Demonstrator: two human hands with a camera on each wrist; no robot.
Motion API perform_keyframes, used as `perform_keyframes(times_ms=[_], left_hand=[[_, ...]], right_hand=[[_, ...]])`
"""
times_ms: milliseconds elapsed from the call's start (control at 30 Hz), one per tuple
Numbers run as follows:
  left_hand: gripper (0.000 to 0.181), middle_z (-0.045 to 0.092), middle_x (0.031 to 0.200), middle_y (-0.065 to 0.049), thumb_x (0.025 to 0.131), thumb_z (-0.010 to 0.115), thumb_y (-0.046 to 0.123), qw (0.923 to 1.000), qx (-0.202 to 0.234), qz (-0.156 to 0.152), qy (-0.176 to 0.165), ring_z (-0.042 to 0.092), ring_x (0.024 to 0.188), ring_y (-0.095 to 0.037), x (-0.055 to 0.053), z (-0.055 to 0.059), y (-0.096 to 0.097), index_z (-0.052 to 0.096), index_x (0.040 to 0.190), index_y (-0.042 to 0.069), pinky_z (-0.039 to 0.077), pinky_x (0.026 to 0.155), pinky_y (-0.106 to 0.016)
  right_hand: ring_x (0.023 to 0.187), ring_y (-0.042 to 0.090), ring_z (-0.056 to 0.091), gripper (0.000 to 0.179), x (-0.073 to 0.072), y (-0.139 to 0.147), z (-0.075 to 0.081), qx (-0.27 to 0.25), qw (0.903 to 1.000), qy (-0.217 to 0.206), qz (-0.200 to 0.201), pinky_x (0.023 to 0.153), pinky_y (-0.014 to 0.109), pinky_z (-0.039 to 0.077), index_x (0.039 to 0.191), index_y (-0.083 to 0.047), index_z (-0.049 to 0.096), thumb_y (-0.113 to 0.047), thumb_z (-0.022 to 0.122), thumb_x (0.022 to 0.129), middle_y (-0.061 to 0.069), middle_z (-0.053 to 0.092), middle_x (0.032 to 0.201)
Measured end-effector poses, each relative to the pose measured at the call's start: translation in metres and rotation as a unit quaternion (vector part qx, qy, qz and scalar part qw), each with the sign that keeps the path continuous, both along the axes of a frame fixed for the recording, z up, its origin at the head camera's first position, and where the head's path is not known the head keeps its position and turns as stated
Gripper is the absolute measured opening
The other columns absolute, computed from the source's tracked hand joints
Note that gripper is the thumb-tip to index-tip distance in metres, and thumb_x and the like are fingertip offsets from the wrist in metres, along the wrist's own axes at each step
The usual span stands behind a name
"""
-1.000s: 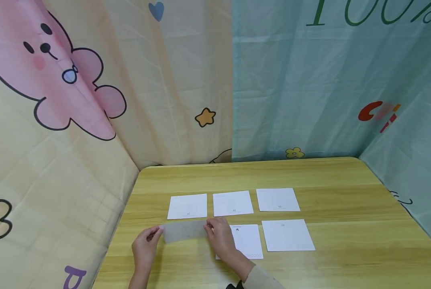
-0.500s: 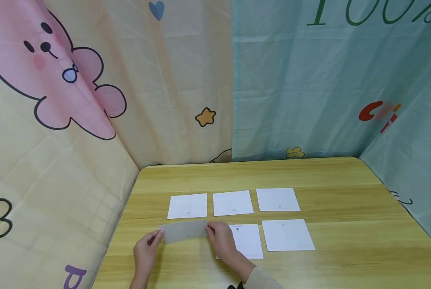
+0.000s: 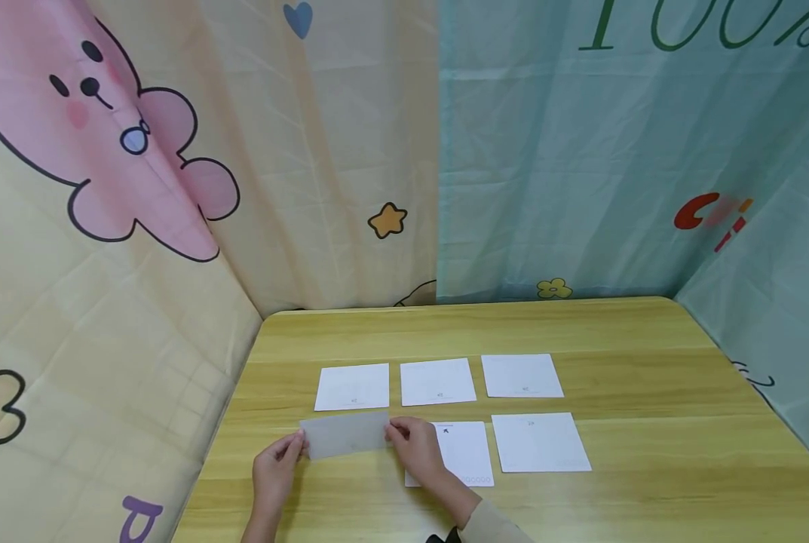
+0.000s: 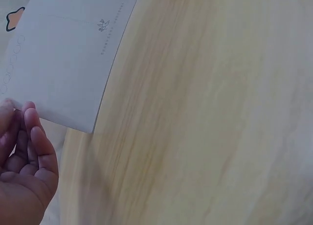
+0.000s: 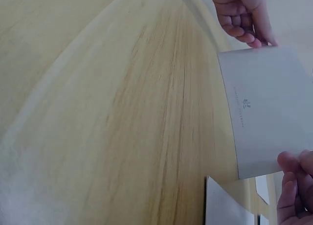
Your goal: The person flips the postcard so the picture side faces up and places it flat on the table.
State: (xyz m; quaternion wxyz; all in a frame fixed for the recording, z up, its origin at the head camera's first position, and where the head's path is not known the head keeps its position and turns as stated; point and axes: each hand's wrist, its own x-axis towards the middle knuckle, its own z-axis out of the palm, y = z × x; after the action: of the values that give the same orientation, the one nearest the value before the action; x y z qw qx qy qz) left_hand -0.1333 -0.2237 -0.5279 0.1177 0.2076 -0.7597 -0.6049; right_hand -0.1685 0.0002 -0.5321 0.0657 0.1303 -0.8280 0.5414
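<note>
A white postcard (image 3: 346,435), greyish in shadow, is held up above the near left part of the table, tilted towards the head camera. My left hand (image 3: 277,471) pinches its left end between thumb and fingers. My right hand (image 3: 418,452) pinches the opposite end with thumb and forefinger. In the left wrist view the side of the postcard (image 4: 68,54) that shows has a row of small circles, a dotted line and a little bird emblem. The right wrist view has both hands at opposite ends of the postcard (image 5: 269,102).
Three more cards lie in a far row: left card (image 3: 352,386), middle card (image 3: 438,381), right card (image 3: 522,375). Nearer are a card partly behind my right forearm (image 3: 468,452) and another to its right (image 3: 541,445). Printed curtains (image 3: 336,151) surround the wooden table (image 3: 682,422).
The postcard stays in both hands and tips slightly more towards the head camera. My left hand has shifted a little to the right; my right hand has moved slightly nearer to me.
</note>
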Motion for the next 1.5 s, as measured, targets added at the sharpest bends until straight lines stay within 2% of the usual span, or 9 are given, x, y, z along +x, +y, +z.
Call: perform_keyframes(times_ms=[167,400,533,667,767,967,1100,1267,1500], left_hand=[[0.041,0.065,0.077,-0.009,0.095,0.050,0.026,0.9991,0.043,0.005,0.002,0.061,0.066,-0.009,0.0002,0.0018,-0.0010,0.062,0.092,-0.013,0.050,0.062,-0.020],[0.039,0.064,0.072,-0.005,0.094,0.053,0.026,0.9982,0.058,0.014,0.006,0.060,0.063,-0.009,0.0008,0.0020,-0.0014,0.063,0.086,-0.011,0.050,0.061,-0.020],[0.036,0.064,0.070,-0.005,0.093,0.054,0.022,0.9974,0.069,0.017,0.009,0.060,0.061,-0.009,0.0013,0.0031,-0.0015,0.063,0.083,-0.012,0.050,0.060,-0.021],[0.032,0.065,0.069,-0.007,0.092,0.055,0.017,0.9972,0.072,0.020,0.008,0.059,0.059,-0.010,0.0019,0.0052,-0.0012,0.063,0.082,-0.013,0.049,0.059,-0.021],[0.031,0.066,0.072,-0.009,0.092,0.055,0.015,0.9979,0.060,0.024,-0.003,0.059,0.060,-0.010,0.0022,0.0063,-0.0010,0.064,0.084,-0.013,0.050,0.058,-0.022],[0.028,0.066,0.070,-0.008,0.089,0.053,0.012,0.9986,0.026,0.029,-0.035,0.058,0.057,-0.012,0.0024,0.0069,0.0005,0.067,0.082,-0.010,0.049,0.055,-0.023],[0.026,0.065,0.070,-0.007,0.088,0.054,0.012,0.9985,0.010,0.031,-0.044,0.057,0.056,-0.012,0.0028,0.0064,0.0008,0.068,0.080,-0.009,0.048,0.053,-0.023],[0.026,0.066,0.073,-0.006,0.085,0.053,0.012,0.9972,-0.030,0.031,-0.061,0.053,0.062,-0.010,0.0022,0.0038,-0.0001,0.071,0.076,-0.004,0.046,0.052,-0.024],[0.025,0.065,0.069,-0.005,0.082,0.052,0.011,0.9950,-0.062,0.009,-0.078,0.052,0.063,-0.011,0.0029,-0.0019,-0.0036,0.072,0.073,-0.002,0.044,0.050,-0.024]], right_hand=[[0.064,0.006,0.055,0.011,-0.0006,0.0023,-0.0013,-0.015,0.9996,-0.006,0.023,0.056,0.019,0.045,0.088,0.002,0.069,-0.006,0.062,0.087,0.002,0.065,0.071],[0.066,0.006,0.051,0.014,-0.0007,0.0063,-0.0020,-0.025,0.9977,-0.033,0.054,0.059,0.021,0.045,0.090,0.001,0.067,-0.008,0.056,0.091,0.003,0.064,0.075],[0.068,0.010,0.053,0.019,-0.0002,0.0088,-0.0014,-0.058,0.9943,-0.061,0.066,0.061,0.022,0.044,0.086,0.000,0.066,-0.010,0.053,0.093,0.007,0.064,0.077],[0.074,0.021,0.056,0.025,0.0007,0.0093,0.0007,-0.101,0.9877,-0.100,0.064,0.065,0.023,0.043,0.081,0.001,0.066,-0.012,0.050,0.094,0.011,0.065,0.076],[0.074,0.021,0.057,0.024,0.0010,0.0085,0.0016,-0.109,0.9860,-0.111,0.059,0.064,0.023,0.043,0.081,0.001,0.067,-0.011,0.050,0.093,0.009,0.064,0.075],[0.069,0.007,0.052,0.019,0.0030,0.0086,0.0014,-0.070,0.9915,-0.101,0.042,0.061,0.021,0.041,0.079,-0.003,0.069,-0.008,0.053,0.088,-0.002,0.061,0.070],[0.070,0.008,0.052,0.019,0.0039,0.0091,0.0015,-0.051,0.9938,-0.089,0.041,0.062,0.022,0.041,0.076,-0.004,0.069,-0.006,0.054,0.087,-0.003,0.061,0.069],[0.069,0.009,0.052,0.018,0.0035,0.0089,0.0020,-0.021,0.9948,-0.093,0.036,0.062,0.023,0.041,0.076,-0.005,0.069,-0.008,0.054,0.086,-0.003,0.061,0.070],[0.072,0.010,0.053,0.016,0.0048,0.0087,-0.0007,0.009,0.9952,-0.090,0.037,0.064,0.024,0.043,0.078,-0.005,0.070,-0.007,0.056,0.085,-0.002,0.064,0.076]])
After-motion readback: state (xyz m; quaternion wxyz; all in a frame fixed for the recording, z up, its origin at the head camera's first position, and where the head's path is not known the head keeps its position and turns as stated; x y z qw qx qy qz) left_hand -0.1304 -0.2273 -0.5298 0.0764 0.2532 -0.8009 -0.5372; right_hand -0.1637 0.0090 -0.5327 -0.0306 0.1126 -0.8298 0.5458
